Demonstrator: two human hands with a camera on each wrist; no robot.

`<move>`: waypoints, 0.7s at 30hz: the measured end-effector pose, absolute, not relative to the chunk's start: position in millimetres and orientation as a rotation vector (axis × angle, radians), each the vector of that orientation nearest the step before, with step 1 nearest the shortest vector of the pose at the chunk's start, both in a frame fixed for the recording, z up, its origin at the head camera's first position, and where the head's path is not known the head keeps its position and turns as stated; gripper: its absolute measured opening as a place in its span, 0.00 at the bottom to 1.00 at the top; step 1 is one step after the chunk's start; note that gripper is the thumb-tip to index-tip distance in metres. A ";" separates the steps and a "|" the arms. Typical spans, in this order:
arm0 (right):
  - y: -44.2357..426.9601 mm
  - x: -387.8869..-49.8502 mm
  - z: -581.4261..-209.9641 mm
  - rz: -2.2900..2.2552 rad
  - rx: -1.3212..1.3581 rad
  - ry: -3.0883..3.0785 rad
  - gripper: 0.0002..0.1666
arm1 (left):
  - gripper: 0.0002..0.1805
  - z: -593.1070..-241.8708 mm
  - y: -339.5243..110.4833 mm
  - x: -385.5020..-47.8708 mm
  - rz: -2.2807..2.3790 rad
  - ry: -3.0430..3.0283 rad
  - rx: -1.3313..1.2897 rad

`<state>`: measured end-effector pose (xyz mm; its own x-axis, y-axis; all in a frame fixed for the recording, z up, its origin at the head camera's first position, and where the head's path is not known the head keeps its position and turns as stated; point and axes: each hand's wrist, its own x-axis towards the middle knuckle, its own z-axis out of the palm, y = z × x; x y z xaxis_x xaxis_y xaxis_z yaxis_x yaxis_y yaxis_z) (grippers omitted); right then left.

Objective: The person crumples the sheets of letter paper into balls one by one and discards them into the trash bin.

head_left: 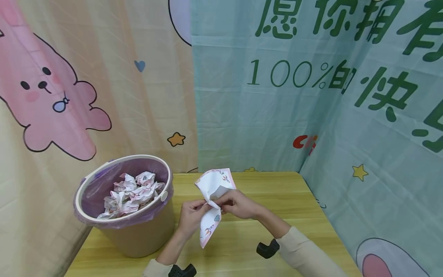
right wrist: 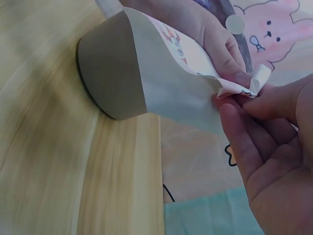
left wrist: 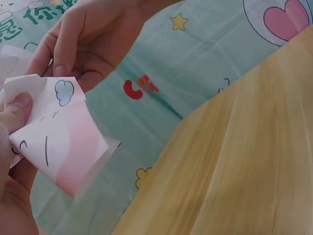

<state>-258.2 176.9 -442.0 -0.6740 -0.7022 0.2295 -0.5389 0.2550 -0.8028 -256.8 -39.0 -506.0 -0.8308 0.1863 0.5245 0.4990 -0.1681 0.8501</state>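
A printed sheet of paper [head_left: 209, 223], white with pink edges and small drawings, is gathered at its middle and flares out above and below. My left hand [head_left: 192, 216] pinches the gathered part from the left, thumb on the paper. From the right, my right hand [head_left: 239, 204] pinches the same narrow middle between thumb and fingers. In the left wrist view, the folded paper [left wrist: 73, 132] shows a blue cloud and a pink band. The right wrist view has a crumpled edge of the paper [right wrist: 234, 89] between the right thumb and fingertips.
A beige bin [head_left: 138, 240] with a purple liner [head_left: 100, 188] stands left of the hands, holding several crumpled papers [head_left: 135, 192]. Beneath is a wooden table [head_left: 263, 231]. Printed curtains [head_left: 235, 115] hang behind and at the right. Black mounts sit at both wrists.
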 end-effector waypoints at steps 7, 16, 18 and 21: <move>189.8 -254.4 -437.1 -1.320 -1.101 2.383 0.16 | 0.04 -507.7 -47.5 -255.5 -1.960 -1.902 -0.804; 223.4 -253.7 -426.8 -1.447 -0.892 2.567 0.25 | 0.05 -497.6 -64.1 -250.6 -1.910 -1.808 -0.788; 226.4 -254.8 -426.3 -1.479 -0.870 2.524 0.36 | 0.05 -496.4 -67.0 -249.1 -1.896 -1.801 -0.813; 225.9 -257.7 -430.3 -1.534 -0.837 2.400 0.51 | 0.06 -495.9 -68.8 -246.7 -1.905 -1.791 -0.876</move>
